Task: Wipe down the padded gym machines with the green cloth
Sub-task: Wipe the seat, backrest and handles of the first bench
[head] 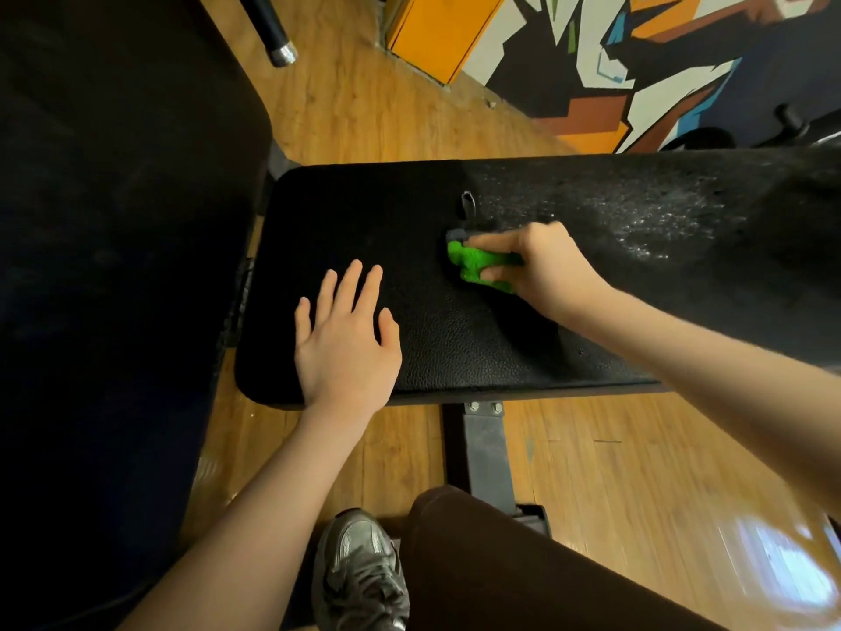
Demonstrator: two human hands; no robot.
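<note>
A black padded bench point(455, 339) runs across the middle of the head view. My right hand point(541, 266) grips a bunched green cloth point(475, 264) and presses it on the pad near its centre, just below a small metal loop point(468, 204). My left hand point(348, 339) lies flat on the pad's near left part, fingers straight and spread. The pad's right part point(655, 220) looks dusty and greyish; the left part looks darker.
A second large black pad point(113, 220) fills the left side. The bench's metal leg point(487, 453) stands on a wooden floor beside my shoe point(359, 571) and dark-trousered leg. A black bar end point(273, 34), an orange box point(441, 29) and a painted wall lie beyond.
</note>
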